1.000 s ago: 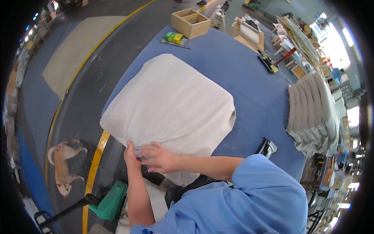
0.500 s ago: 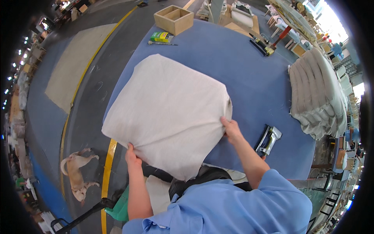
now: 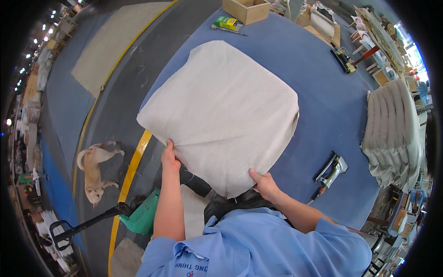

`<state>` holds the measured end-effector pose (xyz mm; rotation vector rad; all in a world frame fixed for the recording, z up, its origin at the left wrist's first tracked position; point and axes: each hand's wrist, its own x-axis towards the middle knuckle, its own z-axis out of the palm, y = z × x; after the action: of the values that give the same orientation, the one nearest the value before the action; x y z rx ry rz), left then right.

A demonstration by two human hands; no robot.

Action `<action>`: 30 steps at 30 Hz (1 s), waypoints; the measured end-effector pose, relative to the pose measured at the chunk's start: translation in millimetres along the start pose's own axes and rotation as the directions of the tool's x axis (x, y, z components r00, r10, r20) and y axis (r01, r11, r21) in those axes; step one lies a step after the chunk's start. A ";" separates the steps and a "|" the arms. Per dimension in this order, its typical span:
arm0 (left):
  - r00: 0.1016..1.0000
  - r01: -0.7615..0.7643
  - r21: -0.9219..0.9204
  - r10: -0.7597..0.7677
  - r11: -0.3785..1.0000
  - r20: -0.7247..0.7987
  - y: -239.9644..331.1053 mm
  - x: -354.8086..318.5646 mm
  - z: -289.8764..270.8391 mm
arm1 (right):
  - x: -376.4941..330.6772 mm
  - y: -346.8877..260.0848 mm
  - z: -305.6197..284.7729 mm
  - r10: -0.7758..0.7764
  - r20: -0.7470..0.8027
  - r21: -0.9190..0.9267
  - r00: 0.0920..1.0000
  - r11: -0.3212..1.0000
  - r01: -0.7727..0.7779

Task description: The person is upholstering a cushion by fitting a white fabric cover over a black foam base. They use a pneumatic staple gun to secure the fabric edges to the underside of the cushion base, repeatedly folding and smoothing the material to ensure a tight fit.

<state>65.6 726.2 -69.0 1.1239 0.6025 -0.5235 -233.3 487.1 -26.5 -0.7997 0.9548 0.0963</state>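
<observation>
A: We have the big pale fabric cushion (image 3: 221, 115) at the centre of the frame, lying on the blue worktop (image 3: 323, 111) with its near edge hanging over the worktop's lower-left side.

B: And we hold it at that near edge. Our left hand (image 3: 170, 159) grips the lower-left corner, fingers tucked under the cloth. Our right hand (image 3: 264, 183) clasps the bottom edge, thumb on top, fingers closed on the fabric.

A: To the right of our right hand, we see a staple gun (image 3: 331, 168) lying on the worktop, well apart from the cushion.

B: Further right, a stack of folded grey fabric pieces (image 3: 392, 129) sits at the worktop's edge. At the top of the frame stands a wooden box (image 3: 247, 9), with a small green and yellow packet (image 3: 227, 22) just beside it.

A: Lower left, on the floor, a tan dog (image 3: 94, 168) lies near a yellow line (image 3: 131, 171), and a green pallet jack (image 3: 140, 214) stands below our left arm.
</observation>
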 end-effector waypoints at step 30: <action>0.996 -0.058 -0.053 0.061 0.997 0.066 -15.6 -17.8 -15.3 | 22.0 66.2 -6.5 0.014 0.041 -0.407 0.999 0.914 0.004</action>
<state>39.5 736.6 -72.0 1.0689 0.5196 -0.4904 -251.7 524.4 -82.8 -1.1748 0.9077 0.3245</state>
